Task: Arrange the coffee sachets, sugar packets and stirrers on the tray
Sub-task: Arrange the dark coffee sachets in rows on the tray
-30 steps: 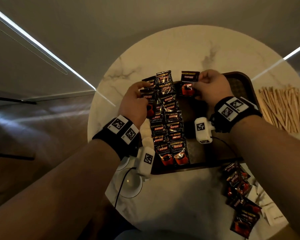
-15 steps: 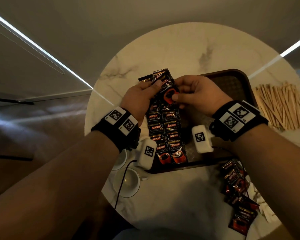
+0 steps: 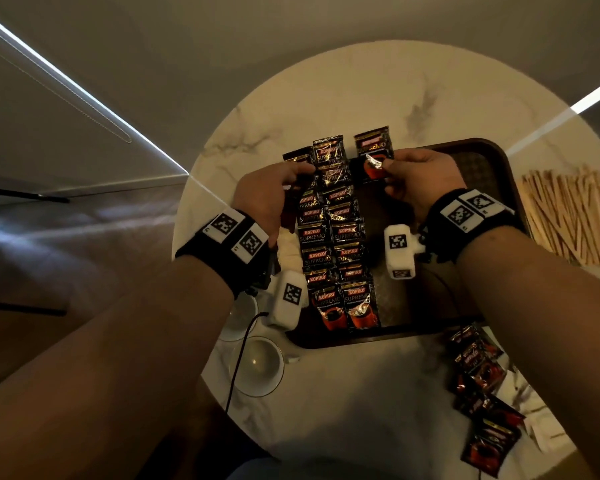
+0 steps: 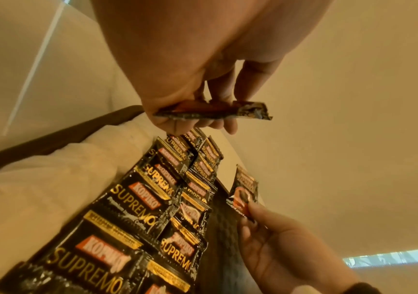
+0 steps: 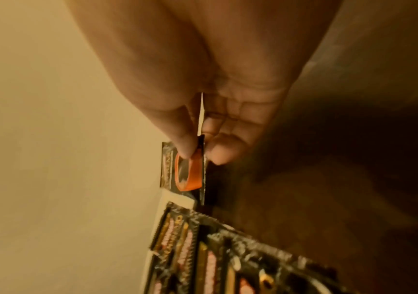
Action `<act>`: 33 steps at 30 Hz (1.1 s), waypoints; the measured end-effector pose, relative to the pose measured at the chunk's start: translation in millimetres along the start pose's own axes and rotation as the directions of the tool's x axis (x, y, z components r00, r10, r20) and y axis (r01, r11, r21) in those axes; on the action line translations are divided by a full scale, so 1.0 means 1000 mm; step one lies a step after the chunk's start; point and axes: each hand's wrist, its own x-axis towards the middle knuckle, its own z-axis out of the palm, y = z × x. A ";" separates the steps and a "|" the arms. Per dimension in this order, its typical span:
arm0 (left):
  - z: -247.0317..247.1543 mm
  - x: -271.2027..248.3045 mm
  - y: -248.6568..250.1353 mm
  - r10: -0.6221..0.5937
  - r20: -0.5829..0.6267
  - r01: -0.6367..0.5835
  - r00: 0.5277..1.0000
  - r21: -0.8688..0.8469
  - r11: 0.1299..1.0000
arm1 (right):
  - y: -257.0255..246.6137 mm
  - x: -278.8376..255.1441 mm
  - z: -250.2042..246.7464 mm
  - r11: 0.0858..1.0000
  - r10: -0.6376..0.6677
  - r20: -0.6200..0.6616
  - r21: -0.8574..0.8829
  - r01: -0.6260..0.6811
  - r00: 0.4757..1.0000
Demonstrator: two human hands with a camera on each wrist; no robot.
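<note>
A dark brown tray [image 3: 388,332] lies on a round marble table. Two columns of overlapping black Kopiko coffee sachets [image 3: 333,237] run down its left part, also seen in the left wrist view as coffee sachets [image 4: 137,201]. My left hand [image 3: 300,171] pinches one sachet [image 4: 215,114] at the top of the left column. My right hand [image 3: 385,169] pinches another sachet [image 3: 374,154] by its lower edge, just right of the columns at the tray's far rim; the right wrist view shows this sachet [image 5: 187,171] between thumb and fingers [image 5: 218,153].
Wooden stirrers [image 3: 568,216] lie in a pile on the table right of the tray. Loose sachets [image 3: 478,375] and white paper packets [image 3: 534,441] sit at the near right. White cups [image 3: 257,365] stand near left of the tray.
Half a second ago both hands met over the top of the columns. Now they are apart: the right hand has moved right with a sachet, and the left stays at the left column.
</note>
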 end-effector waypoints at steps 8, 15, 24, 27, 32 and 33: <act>-0.011 0.007 -0.012 0.054 -0.029 -0.051 0.998 0.093 0.994 | 0.003 0.026 0.009 0.899 -0.130 -0.101 -0.432 0.074 0.986; -0.018 0.008 -0.018 0.026 -0.028 -0.026 0.999 0.029 0.999 | 0.007 0.025 0.014 0.819 -0.168 -0.162 -0.572 0.047 0.972; -0.018 0.004 -0.024 -0.018 -0.004 0.018 1.000 -0.031 0.999 | 0.006 0.020 0.016 0.768 -0.183 -0.154 -0.640 0.043 0.971; -0.017 0.005 -0.026 0.018 -0.023 -0.017 1.000 0.029 0.999 | 0.006 0.017 0.015 0.755 -0.189 -0.142 -0.653 0.051 0.972; -0.018 0.007 -0.026 0.064 -0.043 -0.057 0.997 0.160 0.986 | 0.002 0.009 0.012 0.790 -0.188 -0.147 -0.611 0.060 0.971; -0.017 0.008 -0.026 0.082 -0.044 -0.073 0.996 0.174 0.982 | 0.000 0.003 0.012 0.818 -0.207 -0.138 -0.568 0.094 0.969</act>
